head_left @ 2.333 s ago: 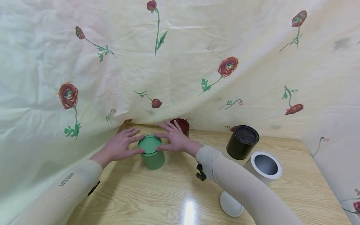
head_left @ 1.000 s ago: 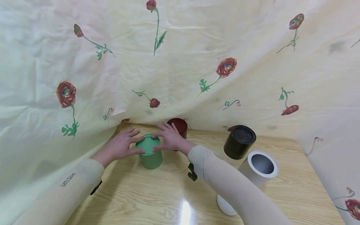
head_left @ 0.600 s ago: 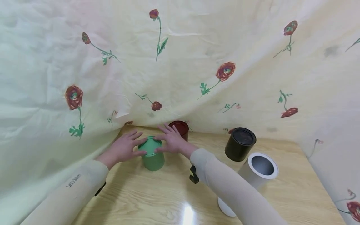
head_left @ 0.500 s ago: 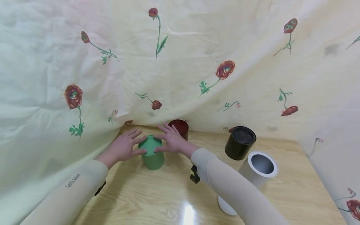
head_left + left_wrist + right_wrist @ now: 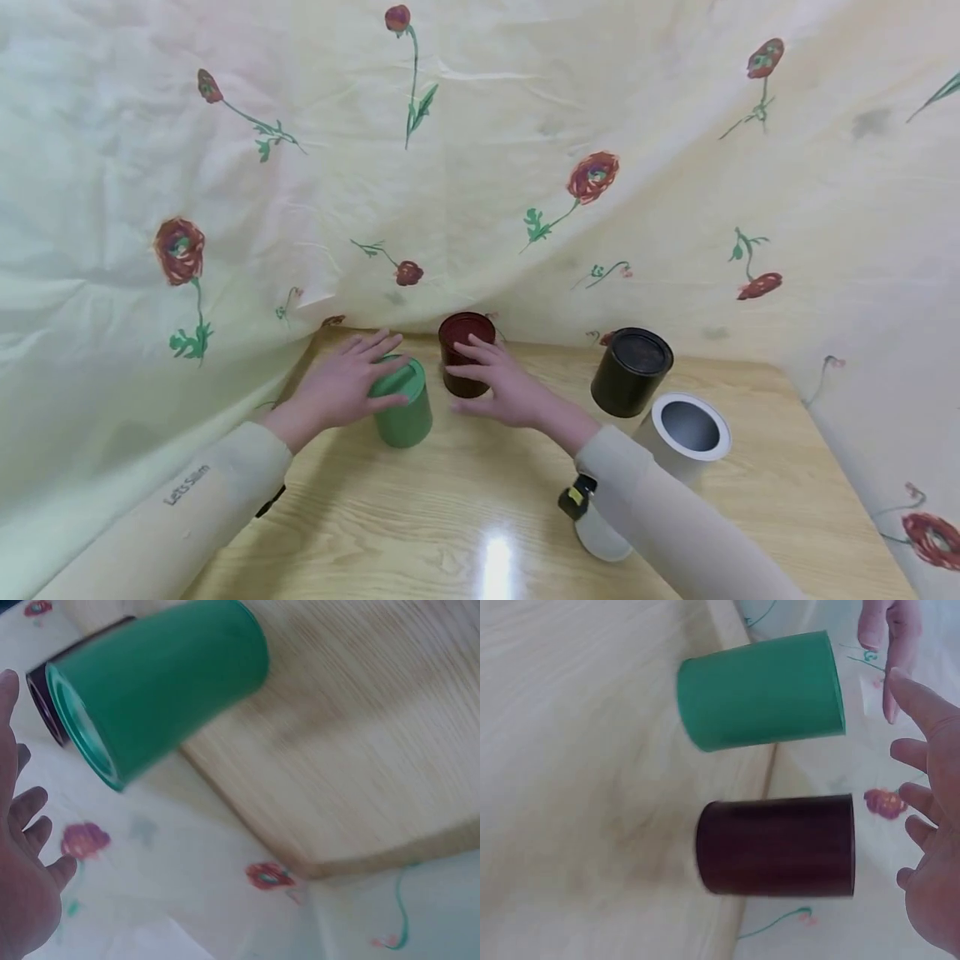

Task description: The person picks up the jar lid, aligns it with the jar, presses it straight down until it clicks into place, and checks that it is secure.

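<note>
A green can (image 5: 405, 421) with a lid stands upright near the back left of the table. My left hand (image 5: 345, 387) hovers at its upper left, fingers spread and loosely bent; in the left wrist view that hand (image 5: 26, 862) is apart from the green can (image 5: 165, 682). Behind and to the right is a dark red can (image 5: 467, 329), partly covered by my right hand (image 5: 506, 387). The right wrist view has the right hand (image 5: 937, 825) relaxed above the tops of the green can (image 5: 761, 694) and dark red can (image 5: 780, 847), holding nothing.
To the right stand a black can (image 5: 632, 373) and a white can (image 5: 678, 442) with its top open. A white round piece (image 5: 600, 537) lies partly under the right forearm. A flowered cloth (image 5: 480, 167) hangs behind the wooden table (image 5: 420, 517).
My right hand has moved right, away from the green can's lid, to in front of the dark red can. The left hand stays by the green can. The cans stand where they were.
</note>
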A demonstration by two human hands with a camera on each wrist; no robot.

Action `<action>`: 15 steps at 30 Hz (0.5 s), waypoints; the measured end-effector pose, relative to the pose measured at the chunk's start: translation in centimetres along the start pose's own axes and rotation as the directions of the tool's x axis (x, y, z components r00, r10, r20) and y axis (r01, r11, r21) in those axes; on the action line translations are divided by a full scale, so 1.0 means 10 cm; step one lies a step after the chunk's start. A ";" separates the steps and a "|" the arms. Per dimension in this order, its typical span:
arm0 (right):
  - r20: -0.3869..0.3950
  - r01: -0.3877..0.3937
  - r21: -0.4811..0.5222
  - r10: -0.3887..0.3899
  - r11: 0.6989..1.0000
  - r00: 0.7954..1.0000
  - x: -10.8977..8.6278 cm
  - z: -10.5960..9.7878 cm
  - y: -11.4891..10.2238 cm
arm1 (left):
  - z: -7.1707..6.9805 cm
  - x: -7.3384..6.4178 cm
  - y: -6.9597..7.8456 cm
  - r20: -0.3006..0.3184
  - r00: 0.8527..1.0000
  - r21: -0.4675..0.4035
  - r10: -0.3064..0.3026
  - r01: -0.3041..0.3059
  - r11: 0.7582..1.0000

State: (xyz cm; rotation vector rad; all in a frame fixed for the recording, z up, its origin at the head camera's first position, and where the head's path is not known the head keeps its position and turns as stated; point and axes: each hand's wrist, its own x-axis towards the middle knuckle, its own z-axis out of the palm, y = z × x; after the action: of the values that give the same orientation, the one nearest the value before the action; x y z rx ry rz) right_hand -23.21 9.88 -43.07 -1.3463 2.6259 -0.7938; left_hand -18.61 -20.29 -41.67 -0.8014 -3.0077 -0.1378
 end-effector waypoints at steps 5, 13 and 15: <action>-0.067 0.006 0.002 -0.006 1.000 0.998 -0.44 0.05 0.07 | -0.02 0.09 0.24 -0.013 0.997 0.032 0.077 -0.076 0.997; -0.119 -0.059 0.019 0.061 0.998 0.991 -1.11 0.13 0.16 | 0.09 0.31 0.55 0.018 0.987 0.038 0.159 -0.159 0.986; -0.112 -0.087 0.031 0.090 0.996 0.990 -1.26 0.15 0.16 | 0.14 0.36 0.63 0.041 0.985 0.012 0.170 -0.171 0.985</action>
State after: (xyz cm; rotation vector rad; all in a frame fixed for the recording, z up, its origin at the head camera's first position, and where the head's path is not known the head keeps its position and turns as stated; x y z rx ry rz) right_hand -16.30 19.82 -47.10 -1.2034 2.7283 -0.9141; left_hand -18.62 -12.92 -42.35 -1.0669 -2.9543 -0.0962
